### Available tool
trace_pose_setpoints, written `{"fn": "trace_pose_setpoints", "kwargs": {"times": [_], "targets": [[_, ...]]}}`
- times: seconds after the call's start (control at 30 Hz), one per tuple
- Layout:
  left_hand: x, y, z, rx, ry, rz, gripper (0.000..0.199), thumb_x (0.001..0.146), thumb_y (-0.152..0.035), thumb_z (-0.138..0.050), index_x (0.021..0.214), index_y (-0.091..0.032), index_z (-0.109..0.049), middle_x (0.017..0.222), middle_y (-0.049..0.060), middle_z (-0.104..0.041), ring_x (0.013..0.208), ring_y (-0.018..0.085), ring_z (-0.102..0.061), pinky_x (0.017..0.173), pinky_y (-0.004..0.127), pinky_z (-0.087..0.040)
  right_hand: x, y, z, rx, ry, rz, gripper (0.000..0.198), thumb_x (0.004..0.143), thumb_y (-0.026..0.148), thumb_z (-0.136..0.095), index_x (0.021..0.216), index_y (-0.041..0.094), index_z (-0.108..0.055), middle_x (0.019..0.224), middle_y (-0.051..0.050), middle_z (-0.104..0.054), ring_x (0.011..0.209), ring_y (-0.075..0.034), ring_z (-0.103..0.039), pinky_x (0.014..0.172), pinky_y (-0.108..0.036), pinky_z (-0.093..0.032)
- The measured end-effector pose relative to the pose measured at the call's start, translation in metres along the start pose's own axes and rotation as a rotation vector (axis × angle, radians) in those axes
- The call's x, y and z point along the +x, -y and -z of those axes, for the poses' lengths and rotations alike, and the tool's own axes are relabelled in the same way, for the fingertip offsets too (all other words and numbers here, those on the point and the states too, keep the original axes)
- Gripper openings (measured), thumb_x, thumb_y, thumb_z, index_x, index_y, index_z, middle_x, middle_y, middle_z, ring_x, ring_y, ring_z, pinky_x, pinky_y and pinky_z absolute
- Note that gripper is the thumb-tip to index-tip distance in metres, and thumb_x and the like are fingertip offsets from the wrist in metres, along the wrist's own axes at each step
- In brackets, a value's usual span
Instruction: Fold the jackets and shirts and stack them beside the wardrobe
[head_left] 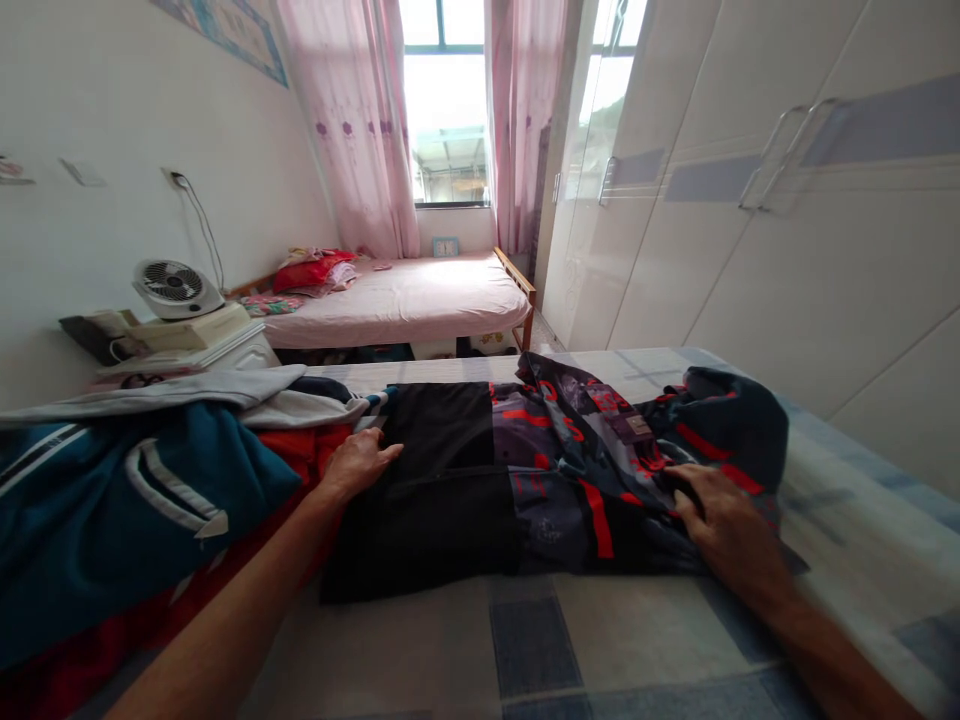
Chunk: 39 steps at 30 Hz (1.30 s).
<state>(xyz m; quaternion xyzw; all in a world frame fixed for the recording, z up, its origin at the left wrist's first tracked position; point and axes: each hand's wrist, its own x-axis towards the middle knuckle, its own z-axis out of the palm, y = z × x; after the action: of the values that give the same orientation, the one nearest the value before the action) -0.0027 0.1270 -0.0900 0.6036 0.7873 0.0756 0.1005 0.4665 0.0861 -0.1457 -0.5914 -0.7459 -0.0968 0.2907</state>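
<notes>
A black jacket (442,520) with a dark grey, purple and red patterned part lies spread flat across the bed in front of me. Its right end is bunched up, with dark blue cloth and red strips (739,425) raised in a heap. My left hand (361,462) rests at the jacket's left edge, its thumb stretched away from the fingers. On the other side, the fingers of my right hand (724,520) are curled around the patterned cloth near the bunched end. The fingertips of that hand are partly hidden in the folds.
To the left lies a pile of clothes, with a teal garment (157,500), a grey one (187,385) and red cloth (300,450). A checked sheet (457,650) covers the bed. Beyond are a fan (180,288), a second pink bed (420,295) and white wardrobes (825,260).
</notes>
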Motion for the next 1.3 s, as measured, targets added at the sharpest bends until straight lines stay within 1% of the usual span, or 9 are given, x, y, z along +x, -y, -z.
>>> {"fn": "trace_pose_setpoints", "kwargs": {"times": [0.27, 0.47, 0.63, 0.77, 0.87, 1.03, 1.17, 1.23, 1.3], "targets": [[0.01, 0.008, -0.007, -0.004, -0.038, 0.05, 0.028, 0.078, -0.032, -0.049, 0.096, -0.013, -0.061, 0.099, 0.016, -0.067, 0.097, 0.028, -0.063, 0.08, 0.033, -0.046, -0.006, -0.005, -0.007, -0.039, 0.046, 0.006, 0.029, 0.088, 0.026, -0.038, 0.108, 0.018, -0.058, 0.11, -0.011, -0.062, 0.104, -0.025, -0.057, 0.092, -0.043, -0.043], [0.01, 0.015, -0.004, -0.101, -0.005, 0.05, 0.024, 0.075, -0.036, -0.056, 0.084, -0.015, -0.062, 0.081, 0.008, -0.069, 0.08, 0.023, -0.066, 0.065, 0.026, -0.047, -0.006, -0.006, -0.008, -0.035, 0.034, 0.005, 0.031, 0.088, 0.029, -0.037, 0.106, 0.017, -0.059, 0.109, -0.011, -0.063, 0.103, -0.027, -0.058, 0.089, -0.043, -0.044], [0.004, 0.017, -0.012, -0.14, -0.109, 0.002, 0.03, 0.076, -0.027, -0.054, 0.103, -0.016, -0.059, 0.104, 0.009, -0.067, 0.097, 0.021, -0.063, 0.078, 0.025, -0.046, -0.007, -0.007, -0.009, -0.048, 0.047, 0.002, 0.032, 0.088, 0.03, -0.036, 0.107, 0.018, -0.059, 0.11, -0.01, -0.063, 0.103, -0.026, -0.058, 0.09, -0.043, -0.043], [0.002, 0.013, -0.014, -0.141, -0.108, -0.013, 0.025, 0.076, -0.033, -0.056, 0.095, -0.018, -0.063, 0.097, 0.007, -0.07, 0.092, 0.022, -0.065, 0.076, 0.025, -0.047, -0.007, -0.008, -0.01, -0.068, 0.05, 0.0, 0.032, 0.088, 0.03, -0.036, 0.107, 0.017, -0.058, 0.11, -0.01, -0.062, 0.102, -0.027, -0.058, 0.089, -0.043, -0.044], [0.0, 0.009, -0.011, -0.136, -0.143, -0.032, 0.025, 0.085, -0.035, -0.044, 0.096, -0.021, -0.063, 0.096, 0.004, -0.07, 0.091, 0.019, -0.065, 0.075, 0.023, -0.046, -0.007, -0.009, -0.01, -0.07, 0.051, 0.004, 0.032, 0.088, 0.03, -0.036, 0.107, 0.017, -0.059, 0.109, -0.01, -0.063, 0.102, -0.027, -0.058, 0.089, -0.043, -0.044], [0.003, 0.015, -0.008, -0.036, -0.241, 0.063, 0.039, 0.092, -0.033, -0.028, 0.116, -0.02, -0.055, 0.095, 0.012, -0.07, 0.088, 0.027, -0.066, 0.073, 0.033, -0.046, -0.007, -0.007, -0.009, -0.051, 0.044, 0.01, 0.031, 0.088, 0.029, -0.037, 0.106, 0.018, -0.059, 0.109, -0.01, -0.063, 0.101, -0.026, -0.059, 0.088, -0.042, -0.045], [0.004, 0.015, -0.011, 0.072, -0.206, 0.076, 0.037, 0.088, -0.031, -0.036, 0.115, -0.019, -0.059, 0.081, 0.014, -0.07, 0.079, 0.032, -0.067, 0.07, 0.038, -0.048, -0.006, -0.004, -0.007, -0.047, 0.051, -0.002, 0.029, 0.088, 0.028, -0.038, 0.105, 0.019, -0.059, 0.108, -0.01, -0.063, 0.101, -0.025, -0.059, 0.088, -0.042, -0.045], [-0.002, 0.009, -0.011, 0.11, -0.223, 0.04, 0.039, 0.088, -0.029, -0.037, 0.119, -0.017, -0.057, 0.095, 0.017, -0.069, 0.083, 0.034, -0.067, 0.072, 0.042, -0.048, -0.006, -0.003, -0.006, -0.043, 0.056, -0.01, 0.029, 0.088, 0.026, -0.038, 0.105, 0.019, -0.06, 0.108, -0.01, -0.063, 0.101, -0.025, -0.059, 0.089, -0.041, -0.045], [-0.01, 0.004, -0.012, 0.127, -0.283, -0.042, 0.045, 0.09, -0.03, -0.032, 0.129, -0.016, -0.049, 0.122, 0.018, -0.059, 0.103, 0.034, -0.061, 0.084, 0.045, -0.047, -0.006, -0.001, -0.006, -0.036, 0.06, -0.014, 0.029, 0.088, 0.024, -0.038, 0.105, 0.019, -0.06, 0.108, -0.009, -0.064, 0.101, -0.024, -0.059, 0.089, -0.04, -0.045]]}}
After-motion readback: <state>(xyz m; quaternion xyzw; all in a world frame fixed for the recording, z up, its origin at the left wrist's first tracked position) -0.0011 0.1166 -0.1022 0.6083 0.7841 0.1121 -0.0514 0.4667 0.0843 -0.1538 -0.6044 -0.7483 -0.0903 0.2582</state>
